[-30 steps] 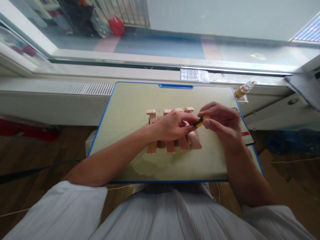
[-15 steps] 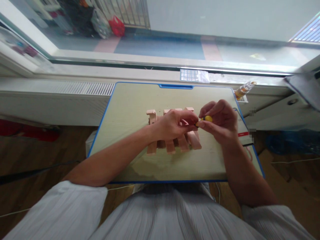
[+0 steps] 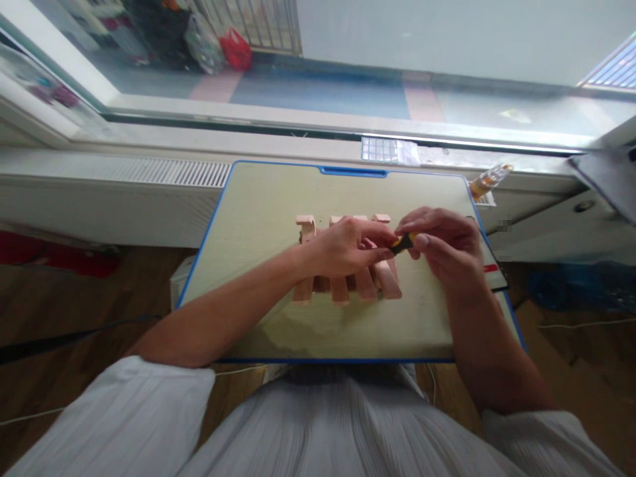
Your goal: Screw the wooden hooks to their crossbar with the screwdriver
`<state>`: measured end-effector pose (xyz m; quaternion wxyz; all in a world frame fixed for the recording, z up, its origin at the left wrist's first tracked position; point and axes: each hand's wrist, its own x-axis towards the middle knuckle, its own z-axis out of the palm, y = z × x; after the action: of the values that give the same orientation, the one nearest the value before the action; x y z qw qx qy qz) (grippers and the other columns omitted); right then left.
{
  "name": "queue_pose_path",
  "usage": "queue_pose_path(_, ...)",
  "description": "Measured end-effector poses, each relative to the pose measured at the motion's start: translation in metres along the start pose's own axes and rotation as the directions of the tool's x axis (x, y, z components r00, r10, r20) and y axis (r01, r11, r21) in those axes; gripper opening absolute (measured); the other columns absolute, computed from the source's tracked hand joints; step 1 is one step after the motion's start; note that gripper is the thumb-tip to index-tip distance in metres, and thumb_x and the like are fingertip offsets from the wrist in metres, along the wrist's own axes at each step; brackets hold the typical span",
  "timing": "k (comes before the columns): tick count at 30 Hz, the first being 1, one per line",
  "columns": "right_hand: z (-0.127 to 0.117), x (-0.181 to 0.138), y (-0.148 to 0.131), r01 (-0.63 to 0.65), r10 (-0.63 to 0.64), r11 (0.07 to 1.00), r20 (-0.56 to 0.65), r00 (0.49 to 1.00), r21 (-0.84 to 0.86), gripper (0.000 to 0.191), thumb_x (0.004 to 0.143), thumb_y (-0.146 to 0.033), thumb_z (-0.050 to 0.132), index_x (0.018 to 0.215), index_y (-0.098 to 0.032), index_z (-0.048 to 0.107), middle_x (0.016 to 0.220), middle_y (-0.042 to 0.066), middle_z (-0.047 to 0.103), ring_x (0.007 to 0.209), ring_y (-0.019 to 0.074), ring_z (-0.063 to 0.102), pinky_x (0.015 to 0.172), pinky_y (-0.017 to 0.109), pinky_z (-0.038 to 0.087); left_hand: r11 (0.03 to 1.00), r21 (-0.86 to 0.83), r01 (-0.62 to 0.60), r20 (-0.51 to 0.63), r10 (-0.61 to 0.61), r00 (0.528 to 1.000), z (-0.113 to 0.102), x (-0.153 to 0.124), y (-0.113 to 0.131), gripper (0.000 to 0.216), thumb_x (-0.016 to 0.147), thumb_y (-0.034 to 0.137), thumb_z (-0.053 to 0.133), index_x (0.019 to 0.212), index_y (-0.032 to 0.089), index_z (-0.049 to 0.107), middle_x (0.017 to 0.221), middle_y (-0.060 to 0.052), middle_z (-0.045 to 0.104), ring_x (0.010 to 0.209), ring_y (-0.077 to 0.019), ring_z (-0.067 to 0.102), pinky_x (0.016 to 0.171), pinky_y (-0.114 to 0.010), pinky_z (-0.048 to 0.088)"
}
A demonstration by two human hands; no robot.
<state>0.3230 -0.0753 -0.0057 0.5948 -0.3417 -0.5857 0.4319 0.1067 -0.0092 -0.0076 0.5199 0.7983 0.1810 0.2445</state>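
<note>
A pale wooden rack of slats lies in the middle of the blue-rimmed lap desk. My left hand rests over the rack with its fingers curled and pinched towards the right. My right hand is closed on a small yellow-and-black tool, a short screwdriver by its look, whose tip meets my left fingertips above the rack's right end. What the left fingertips pinch is hidden.
A small bottle with an orange cap lies at the desk's far right corner on the sill. A flat white card with a red mark sits under my right wrist. A radiator grille and window run behind the desk.
My right hand has turned the yellow tool between its fingers, lowering it slightly towards my left fingertips. The left hand and the rack stay put.
</note>
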Motion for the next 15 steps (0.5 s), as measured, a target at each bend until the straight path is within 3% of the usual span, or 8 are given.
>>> queue_pose_path(7, 0.0023, 0.002, 0.0002, 0.058, -0.058, 0.998, -0.03, 0.998, -0.004, 0.021, 0.08, -0.026, 0.098, 0.088, -0.029, 0.08, 0.09, 0.001, 0.074, 0.078, 0.017, 0.065, 0.065, 0.033, 0.055, 0.999, -0.042, -0.03, -0.027, 0.029, 0.999, 0.0045, 0.0005, -0.0058, 0.021, 0.097, 0.025, 0.078, 0.115, 0.017, 0.081, 0.107, -0.007, 0.084, 0.098, -0.018, 0.079, 0.093, -0.03, 0.064)
queue_pose_path(12, 0.0045, 0.0017, 0.0014, 0.031, -0.033, 0.999, -0.063, 0.997, -0.033, 0.034, 0.071, -0.027, 0.104, 0.083, -0.032, 0.072, 0.086, -0.001, 0.069, 0.076, 0.0176, 0.061, 0.061, 0.033, 0.052, 0.999, -0.043, -0.017, -0.033, 0.016, 0.999, 0.0059, 0.001, -0.0087, 0.018, 0.099, 0.023, 0.074, 0.113, 0.016, 0.084, 0.104, -0.007, 0.085, 0.094, -0.0182, 0.08, 0.089, -0.029, 0.064)
queue_pose_path(15, 0.0031, 0.0007, 0.0013, 0.035, -0.036, 0.999, -0.051, 0.998, -0.007, 0.025, 0.076, -0.027, 0.1, 0.088, -0.031, 0.079, 0.088, 0.0, 0.072, 0.081, 0.0179, 0.065, 0.063, 0.033, 0.053, 1.0, -0.016, -0.014, -0.033, 0.013, 0.999, 0.0049, 0.0007, -0.0072, 0.022, 0.099, 0.019, 0.072, 0.115, 0.018, 0.086, 0.106, -0.006, 0.086, 0.097, -0.0182, 0.08, 0.089, -0.027, 0.063)
